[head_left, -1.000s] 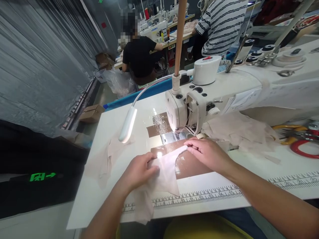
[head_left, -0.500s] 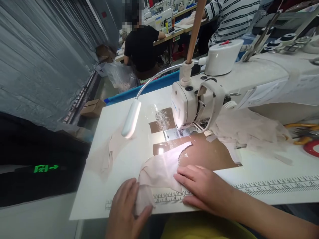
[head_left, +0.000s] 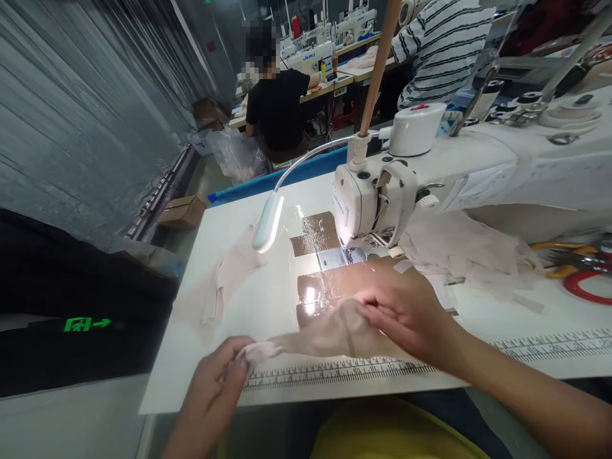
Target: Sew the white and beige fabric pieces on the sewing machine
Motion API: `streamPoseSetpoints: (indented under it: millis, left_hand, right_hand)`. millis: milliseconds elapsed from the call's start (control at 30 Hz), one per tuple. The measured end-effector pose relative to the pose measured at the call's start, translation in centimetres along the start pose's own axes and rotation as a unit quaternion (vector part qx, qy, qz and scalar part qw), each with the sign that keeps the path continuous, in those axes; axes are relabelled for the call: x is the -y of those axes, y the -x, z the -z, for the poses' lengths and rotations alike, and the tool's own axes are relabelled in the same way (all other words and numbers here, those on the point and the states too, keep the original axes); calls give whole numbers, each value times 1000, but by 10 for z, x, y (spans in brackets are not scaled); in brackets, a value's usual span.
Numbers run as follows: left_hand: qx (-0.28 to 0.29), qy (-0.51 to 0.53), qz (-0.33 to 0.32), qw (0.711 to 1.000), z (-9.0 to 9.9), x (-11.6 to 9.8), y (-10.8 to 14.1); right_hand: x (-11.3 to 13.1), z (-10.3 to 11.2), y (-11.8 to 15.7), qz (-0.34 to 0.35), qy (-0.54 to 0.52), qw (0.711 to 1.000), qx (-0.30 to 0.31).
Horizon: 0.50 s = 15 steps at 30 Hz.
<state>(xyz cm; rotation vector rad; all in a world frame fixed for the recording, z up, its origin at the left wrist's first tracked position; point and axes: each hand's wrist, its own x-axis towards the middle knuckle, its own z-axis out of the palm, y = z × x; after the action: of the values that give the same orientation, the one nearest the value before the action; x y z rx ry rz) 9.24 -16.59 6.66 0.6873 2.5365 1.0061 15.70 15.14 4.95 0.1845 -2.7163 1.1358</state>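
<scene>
A thin pale pink fabric piece is stretched between my two hands, low over the front of the white table. My left hand pinches its bunched left end near the printed ruler. The right end is gripped in the closed fingers of my right hand, somewhat blurred, in front of the sewing machine. Behind the fabric is the metal needle plate, with brown taped sheets around it.
Another pale fabric piece lies at the left under the lamp. Right of the machine head are heaped sheer fabric, orange-handled scissors and a red ring. Beyond the table sit a person in black and one in stripes.
Both hands have closed on the fabric, which lay spread on the table and is now pulled lengthwise. My right hand moved up and right, my left hand slightly left. The view shifted a little.
</scene>
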Motion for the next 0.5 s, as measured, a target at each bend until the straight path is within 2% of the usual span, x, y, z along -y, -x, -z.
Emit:
streamPoseSetpoints:
  millis: [67,133,200,267,367,433,500]
  left_hand:
    - [-8,-57,25,998,5,7,-13]
    - [-83,-149,23,985,7,17,-19]
    - [-160,-203,-11,966,6,23,-18]
    - [-183,-196,-68,961,1,18,-16]
    - [-132,-134,-183,965,-18,-9,-24]
    - [-78,-84,-251,961,-37,-31,-41]
    - [-28,-53,-291,955,-60,-50,-65]
  right_hand:
    - [-15,-3,-9,-30,47,998,2]
    - [-30,-5,-9,-34,78,996,-27]
    - [-42,-1,-1,-31,70,997,-23]
    - [-48,6,9,-24,49,998,-15]
    - [-44,14,13,9,28,999,-14]
    - [-38,13,9,48,11,999,-8]
    - [-35,6,5,92,4,996,1]
